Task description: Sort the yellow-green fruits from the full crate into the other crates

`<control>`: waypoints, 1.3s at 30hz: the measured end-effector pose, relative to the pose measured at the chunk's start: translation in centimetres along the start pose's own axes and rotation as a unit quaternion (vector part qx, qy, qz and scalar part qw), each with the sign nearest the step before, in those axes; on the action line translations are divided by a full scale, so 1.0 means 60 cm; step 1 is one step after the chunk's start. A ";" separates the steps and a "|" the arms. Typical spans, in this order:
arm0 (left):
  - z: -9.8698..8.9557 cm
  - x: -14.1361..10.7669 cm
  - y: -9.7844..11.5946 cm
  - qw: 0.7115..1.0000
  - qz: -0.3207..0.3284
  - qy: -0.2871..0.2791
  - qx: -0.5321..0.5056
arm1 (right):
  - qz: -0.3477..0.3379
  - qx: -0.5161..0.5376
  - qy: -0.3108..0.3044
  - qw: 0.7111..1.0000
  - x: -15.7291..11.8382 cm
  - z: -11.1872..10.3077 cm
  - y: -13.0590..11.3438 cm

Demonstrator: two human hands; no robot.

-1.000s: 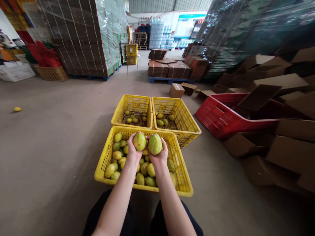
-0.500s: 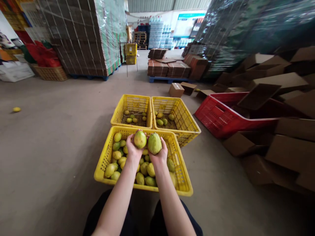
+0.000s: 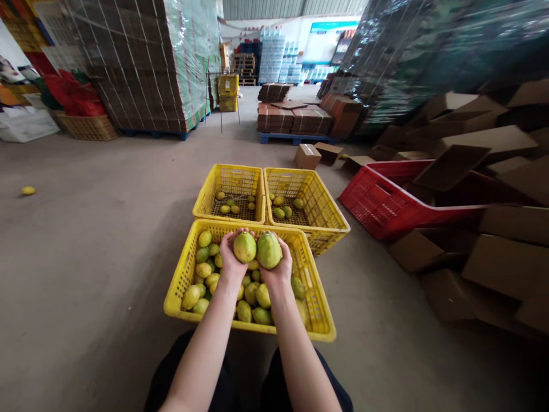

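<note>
Above the front yellow crate (image 3: 322, 309), both my hands are raised side by side, palms up. My left hand (image 3: 231, 264) is curled around a round yellow-green lemon (image 3: 244, 248), its tip pointing up. In my right hand (image 3: 279, 270) rests a larger, bumpier green lemon (image 3: 269, 250), the fingers wrapped round its side and underneath. The two fruits nearly touch. Below them, several yellow and green lemons (image 3: 191, 296) lie in the crate, partly covered by my forearms.
Behind stand two yellow crates, a left one (image 3: 207, 178) and a right one (image 3: 332, 209), with a few lemons inside. A red crate (image 3: 364, 200) and loose cardboard boxes (image 3: 506, 263) crowd the right. One lemon (image 3: 28, 190) lies on the floor at far left. Wrapped stacks (image 3: 132, 68) rise behind.
Both lemons have turned a little within my fingers, the left one's tip rolling upward. My arms and the crates have stayed in place.
</note>
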State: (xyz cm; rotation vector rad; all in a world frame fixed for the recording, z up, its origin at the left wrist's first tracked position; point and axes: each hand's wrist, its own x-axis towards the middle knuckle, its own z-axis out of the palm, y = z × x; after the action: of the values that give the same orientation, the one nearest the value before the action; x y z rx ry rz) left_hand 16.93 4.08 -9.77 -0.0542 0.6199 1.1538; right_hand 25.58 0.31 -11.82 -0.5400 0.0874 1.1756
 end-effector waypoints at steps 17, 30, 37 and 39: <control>0.003 0.003 -0.005 1.000 -0.012 -0.002 0.017 | 0.016 0.017 0.069 0.997 0.006 -0.003 -0.001; -0.001 0.007 -0.005 0.999 -0.014 0.001 0.030 | 0.016 0.004 0.061 0.998 0.011 -0.011 0.001; -0.003 0.007 -0.006 0.999 -0.011 -0.002 0.041 | 0.017 0.022 0.073 0.997 0.012 -0.012 0.002; -0.006 0.009 -0.008 0.999 -0.010 -0.002 0.041 | 0.025 0.026 0.086 0.996 0.011 -0.010 0.003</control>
State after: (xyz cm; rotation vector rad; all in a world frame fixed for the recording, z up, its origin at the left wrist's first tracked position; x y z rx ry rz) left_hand 17.32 4.24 -10.46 0.0120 0.6601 1.1081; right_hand 25.79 0.65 -12.62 -0.5944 0.2795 1.1719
